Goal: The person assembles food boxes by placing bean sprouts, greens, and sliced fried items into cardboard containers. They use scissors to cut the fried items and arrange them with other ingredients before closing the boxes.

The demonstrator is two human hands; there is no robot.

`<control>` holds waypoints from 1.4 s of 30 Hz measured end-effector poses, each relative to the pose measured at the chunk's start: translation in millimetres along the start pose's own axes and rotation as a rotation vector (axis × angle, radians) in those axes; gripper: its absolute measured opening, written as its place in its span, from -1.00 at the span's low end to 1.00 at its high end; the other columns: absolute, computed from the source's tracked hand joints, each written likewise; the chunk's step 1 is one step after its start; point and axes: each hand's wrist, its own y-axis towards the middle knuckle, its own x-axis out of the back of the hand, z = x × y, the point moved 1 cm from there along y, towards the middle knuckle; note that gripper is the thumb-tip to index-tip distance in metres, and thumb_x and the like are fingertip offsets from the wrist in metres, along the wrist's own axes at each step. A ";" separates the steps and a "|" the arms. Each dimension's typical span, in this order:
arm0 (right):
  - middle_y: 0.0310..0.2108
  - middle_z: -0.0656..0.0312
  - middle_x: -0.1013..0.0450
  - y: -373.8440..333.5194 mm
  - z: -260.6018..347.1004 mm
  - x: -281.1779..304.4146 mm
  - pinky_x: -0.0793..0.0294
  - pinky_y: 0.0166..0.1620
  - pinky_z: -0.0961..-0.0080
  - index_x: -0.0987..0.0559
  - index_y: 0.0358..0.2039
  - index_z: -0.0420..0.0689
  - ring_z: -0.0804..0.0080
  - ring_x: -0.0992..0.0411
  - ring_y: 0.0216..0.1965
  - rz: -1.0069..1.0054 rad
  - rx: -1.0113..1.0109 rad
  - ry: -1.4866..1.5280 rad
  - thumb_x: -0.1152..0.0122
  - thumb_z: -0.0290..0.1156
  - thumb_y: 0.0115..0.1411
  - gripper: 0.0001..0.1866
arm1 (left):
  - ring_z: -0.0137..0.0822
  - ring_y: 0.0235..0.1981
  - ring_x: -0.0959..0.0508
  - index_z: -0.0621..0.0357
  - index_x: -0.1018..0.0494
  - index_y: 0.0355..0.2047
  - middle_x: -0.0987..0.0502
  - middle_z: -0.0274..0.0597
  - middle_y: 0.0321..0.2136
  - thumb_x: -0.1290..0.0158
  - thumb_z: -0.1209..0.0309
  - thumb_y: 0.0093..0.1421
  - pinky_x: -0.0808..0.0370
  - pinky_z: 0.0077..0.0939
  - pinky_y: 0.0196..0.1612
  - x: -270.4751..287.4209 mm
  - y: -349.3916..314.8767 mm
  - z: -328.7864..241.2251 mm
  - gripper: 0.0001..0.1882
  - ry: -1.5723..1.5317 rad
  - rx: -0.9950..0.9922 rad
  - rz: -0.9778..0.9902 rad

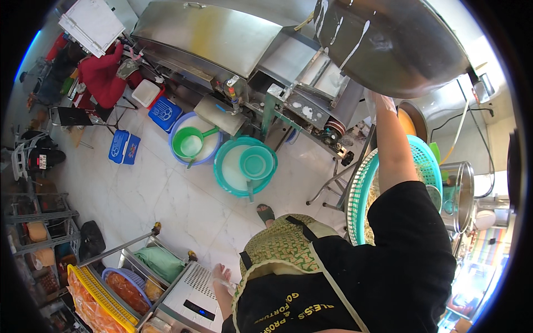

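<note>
While our right hand point(383, 102) grips the tilted steel basin's point(388, 44) near rim far right, our left hand point(222, 275) rests spread on the near-left white machine point(191, 294).

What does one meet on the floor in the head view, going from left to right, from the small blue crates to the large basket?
Blue crate → second blue crate → blue tub with a green scoop → teal tub with a teal scoop → large teal mesh basket, beside the raised right arm.
</note>
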 end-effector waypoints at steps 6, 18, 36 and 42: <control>0.07 -0.02 -0.47 0.5 -7.4 4.3 -0.50 0.07 0.20 -0.52 0.10 -0.02 0.19 -0.49 0.07 0.011 -0.025 -0.016 0.06 -0.20 0.34 -0.61 | -0.24 -0.20 -0.53 -0.05 -0.37 0.07 -0.48 -0.34 -0.05 0.01 0.06 0.30 -0.49 -0.42 -0.32 -6.5 -16.1 -17.6 -0.58 0.058 -0.043 0.028; 0.08 0.00 -0.46 2.2 -16.5 11.8 -0.49 0.07 0.20 -0.51 0.11 -0.02 0.20 -0.49 0.08 0.017 -0.046 -0.032 0.06 -0.20 0.33 -0.60 | -0.23 -0.32 -0.52 -0.01 -0.37 -0.06 -0.45 -0.33 -0.21 0.01 0.12 0.28 -0.45 -0.40 -0.46 -3.0 22.6 -6.3 -0.67 0.335 -0.076 0.133; 0.09 0.02 -0.46 8.7 -26.4 20.6 -0.48 0.09 0.22 -0.50 0.12 -0.02 0.21 -0.47 0.09 0.024 -0.066 -0.050 0.06 -0.20 0.33 -0.59 | -0.25 -0.30 -0.50 -0.04 -0.36 -0.01 -0.43 -0.34 -0.18 0.02 0.10 0.31 -0.46 -0.43 -0.48 -15.7 53.2 7.3 -0.66 0.107 0.034 0.084; 0.10 0.02 -0.45 8.9 -28.3 21.8 -0.48 0.09 0.22 -0.50 0.12 -0.02 0.22 -0.47 0.10 0.028 -0.067 -0.055 0.06 -0.20 0.33 -0.59 | -0.20 -0.29 -0.49 -0.02 -0.35 -0.01 -0.43 -0.31 -0.17 0.02 0.09 0.31 -0.46 -0.41 -0.50 -12.7 59.0 2.1 -0.65 0.160 0.143 0.153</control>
